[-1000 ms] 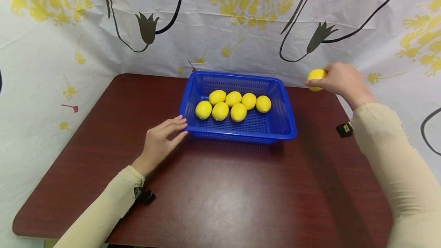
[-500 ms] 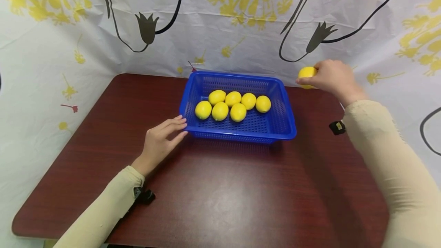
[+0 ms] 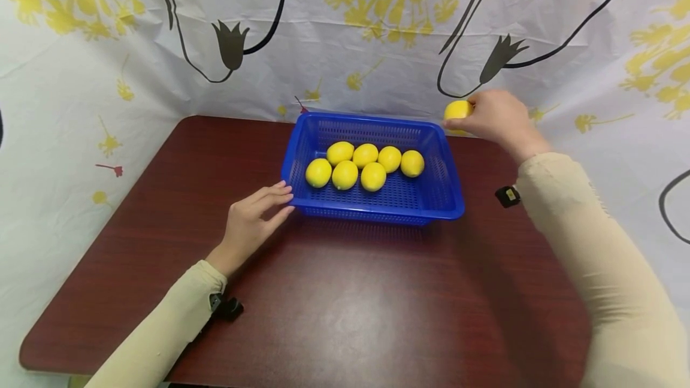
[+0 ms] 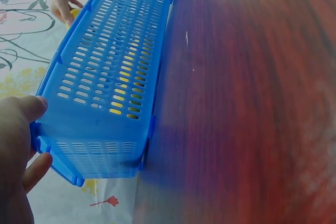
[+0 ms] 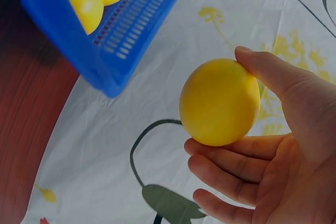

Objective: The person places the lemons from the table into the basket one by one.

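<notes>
A blue plastic basket with slotted walls stands at the back of the table and holds several lemons in two loose rows. My left hand grips its front left corner; in the left wrist view the thumb and a finger bracket that corner at the rim. Another lemon is pinched between the thumb and fingers of my right hand. That hand is raised just beyond the basket's back right corner, with the lemon overlapping the wall cloth in the head view.
The dark red wooden table has rounded corners and a glossy top. A white cloth printed with yellow and grey flowers hangs behind and at both sides. A small black wrist camera sits by the right sleeve, another by the left.
My right hand has moved left with the lemon, from beyond the right of the basket to near its back right corner. The left hand and the basket have stayed put.
</notes>
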A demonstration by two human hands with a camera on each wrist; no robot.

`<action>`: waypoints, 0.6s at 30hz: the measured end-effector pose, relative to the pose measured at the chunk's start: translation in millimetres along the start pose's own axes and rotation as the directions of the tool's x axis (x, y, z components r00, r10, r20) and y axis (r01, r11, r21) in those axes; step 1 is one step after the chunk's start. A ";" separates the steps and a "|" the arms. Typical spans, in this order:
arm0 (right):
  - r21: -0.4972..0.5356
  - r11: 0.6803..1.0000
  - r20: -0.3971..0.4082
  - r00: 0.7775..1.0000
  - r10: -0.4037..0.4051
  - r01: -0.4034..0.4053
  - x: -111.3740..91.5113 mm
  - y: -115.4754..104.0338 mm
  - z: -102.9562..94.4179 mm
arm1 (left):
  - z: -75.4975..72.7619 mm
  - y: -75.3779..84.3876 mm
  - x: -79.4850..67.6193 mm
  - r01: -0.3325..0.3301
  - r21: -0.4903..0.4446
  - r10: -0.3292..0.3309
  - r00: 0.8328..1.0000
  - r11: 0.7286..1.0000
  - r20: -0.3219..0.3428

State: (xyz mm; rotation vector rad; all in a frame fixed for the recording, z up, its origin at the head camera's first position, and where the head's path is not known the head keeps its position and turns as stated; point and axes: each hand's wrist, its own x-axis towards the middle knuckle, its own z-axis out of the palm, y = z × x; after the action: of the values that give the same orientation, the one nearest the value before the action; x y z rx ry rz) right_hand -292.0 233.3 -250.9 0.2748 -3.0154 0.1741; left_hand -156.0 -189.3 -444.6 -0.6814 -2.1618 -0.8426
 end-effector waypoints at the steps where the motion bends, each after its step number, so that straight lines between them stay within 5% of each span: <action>1: 0.001 1.000 -0.003 1.000 -0.003 0.003 0.4 -2.2 0.9 | 0.2 -0.3 -0.2 0.001 -0.002 -0.001 1.000 1.000 0.000; 18: -0.004 0.999 0.040 0.998 -0.047 0.047 6.7 -37.3 20.0 | 0.4 -0.3 -0.2 -0.007 -0.012 0.007 1.000 1.000 -0.010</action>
State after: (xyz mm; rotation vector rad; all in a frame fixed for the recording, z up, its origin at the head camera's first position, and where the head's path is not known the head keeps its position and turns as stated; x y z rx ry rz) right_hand -293.6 193.2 -266.0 0.3523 -3.0454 0.1585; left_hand -156.3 -189.2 -445.1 -0.6894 -2.1462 -0.8542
